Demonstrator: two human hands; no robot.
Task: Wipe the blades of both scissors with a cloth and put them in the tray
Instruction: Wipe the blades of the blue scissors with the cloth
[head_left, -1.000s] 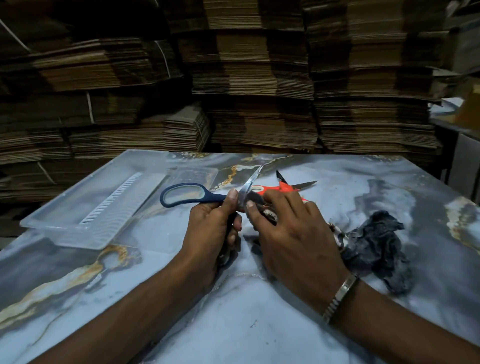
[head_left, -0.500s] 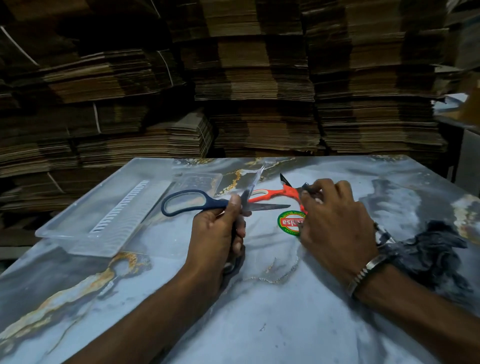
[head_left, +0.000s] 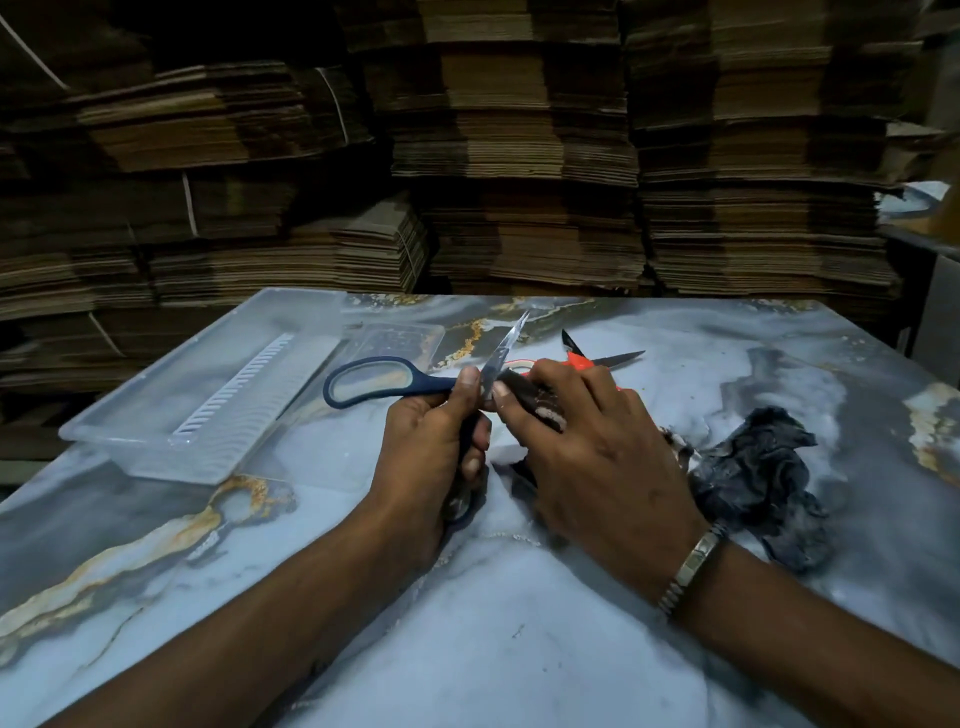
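My left hand (head_left: 431, 447) grips the blue-handled scissors (head_left: 374, 382) near the pivot, spread open, with one blade pointing up and away and one handle loop out to the left. My right hand (head_left: 597, 457) pinches a fold of the dark cloth (head_left: 758, 478) against the base of that raised blade. The rest of the cloth trails to the right on the table. The orange-handled scissors (head_left: 584, 361) lie open on the table just behind my right hand, partly hidden by it. The clear plastic tray (head_left: 156, 431) sits at the left with no scissors in it.
A small clear lid or box (head_left: 400, 338) lies beside the tray's far right corner. Stacks of flattened cardboard (head_left: 519, 182) rise behind the marbled table (head_left: 467, 623). Its far edge runs just past the scissors.
My right hand came back from the far right end of the blade to its base beside my left thumb, bringing the cloth with it. The round sticker on the table is covered again.
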